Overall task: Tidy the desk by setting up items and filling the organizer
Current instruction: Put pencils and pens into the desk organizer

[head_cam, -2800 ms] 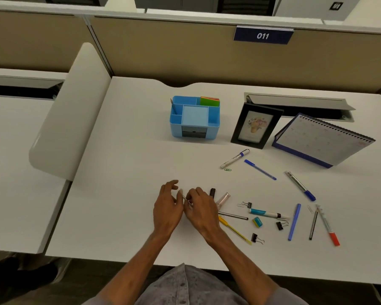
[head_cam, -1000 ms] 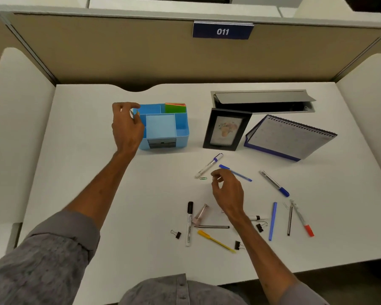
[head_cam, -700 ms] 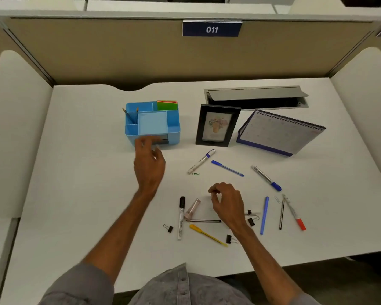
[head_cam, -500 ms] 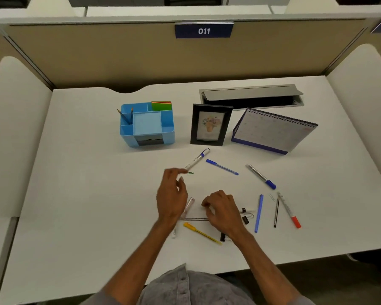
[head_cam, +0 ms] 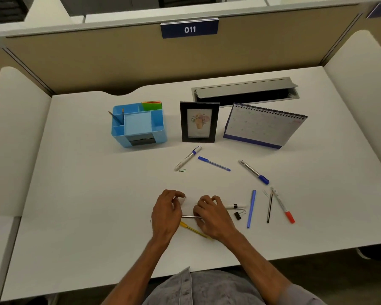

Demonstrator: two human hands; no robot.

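The blue organizer [head_cam: 139, 125] stands at the back left of the desk, with two pencils [head_cam: 117, 117] in its left slot and green and orange sticky notes [head_cam: 151, 105] behind. My left hand [head_cam: 166, 213] is curled over the desk front, its fingertips pinching a pink tube [head_cam: 183, 199]. Beside it, my right hand [head_cam: 211, 216] is curled, its thumb on a thin dark pen [head_cam: 190, 216] lying between both hands. A yellow pen [head_cam: 194, 231] lies just below them. A white marker [head_cam: 235, 206] sticks out from under my right hand.
A black photo frame [head_cam: 199, 122] and a desk calendar [head_cam: 262, 126] stand at the back. Scattered around are a blue-capped white marker [head_cam: 187, 158], a green paperclip [head_cam: 182, 170], a blue pen [head_cam: 213, 164], a silver marker [head_cam: 253, 172], another blue pen [head_cam: 251, 209], a black pen [head_cam: 269, 208], a red-capped marker [head_cam: 283, 205] and a binder clip [head_cam: 238, 215].
My left hand dropped a second pencil into the organizer, then came back to the desk front and closed over the pink tube. My right hand settled onto the thin dark pen.
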